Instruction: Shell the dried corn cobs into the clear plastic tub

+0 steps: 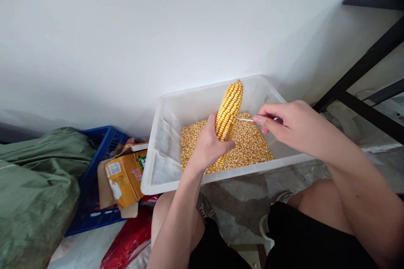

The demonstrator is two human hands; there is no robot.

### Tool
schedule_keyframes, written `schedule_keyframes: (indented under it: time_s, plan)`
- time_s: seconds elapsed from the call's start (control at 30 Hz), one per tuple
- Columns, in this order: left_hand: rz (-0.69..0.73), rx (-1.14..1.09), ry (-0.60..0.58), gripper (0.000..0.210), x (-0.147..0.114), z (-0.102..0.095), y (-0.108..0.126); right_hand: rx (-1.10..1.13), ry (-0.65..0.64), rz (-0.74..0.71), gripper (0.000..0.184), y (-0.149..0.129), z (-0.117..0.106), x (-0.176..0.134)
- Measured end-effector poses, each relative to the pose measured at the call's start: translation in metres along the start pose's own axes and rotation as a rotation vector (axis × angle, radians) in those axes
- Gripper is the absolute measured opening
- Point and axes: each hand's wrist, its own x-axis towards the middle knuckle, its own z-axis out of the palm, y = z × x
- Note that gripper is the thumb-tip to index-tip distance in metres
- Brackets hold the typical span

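Observation:
An ear of corn [230, 105] with yellow kernels stands tilted in my left hand [208, 145], which is wrapped round its lower part. From the right, my right hand [279, 121] grips a screwdriver [246, 119] with a thin metal shaft; its dark handle is mostly hidden in the fingers. The shaft's tip meets the right side of the ear. Below both hands, loose corn kernels [252, 149] cover the bottom of a translucent white plastic bin [164, 141].
Left of the bin sit a blue crate [91, 176], a torn orange cardboard box [126, 178] and green cloth [34, 185]. A red bag [126, 239] lies in front of them. Black metal framing [362, 69] stands at right, and a white wall [189, 29] rises behind.

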Motion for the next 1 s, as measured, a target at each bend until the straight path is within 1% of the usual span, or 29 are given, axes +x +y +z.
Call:
schedule_keyframes:
  time_s: [0.27,0.37,0.53,0.63,0.83,1.0]
  plan:
    - [-0.003,0.063,-0.005,0.055,0.000,0.001,-0.002,-0.072,0.007,-0.017,0.030,-0.008,0.006,-0.003]
    - [0.004,0.074,-0.006,0.055,-0.001,0.000,-0.004,-0.034,-0.043,-0.019,0.031,-0.004,0.005,0.001]
    - [0.008,0.077,-0.041,0.058,-0.001,-0.001,-0.005,0.091,-0.146,-0.020,0.034,0.013,0.000,0.012]
    - [0.015,0.073,-0.057,0.059,-0.001,-0.001,-0.005,0.105,-0.156,-0.038,0.034,0.018,0.001,0.013]
    - [0.041,0.095,-0.070,0.059,-0.002,0.001,-0.006,0.020,-0.161,-0.075,0.032,0.015,-0.001,0.010]
    - [0.029,0.106,-0.053,0.053,-0.002,0.001,-0.005,0.129,-0.218,-0.046,0.032,0.019,0.003,0.017]
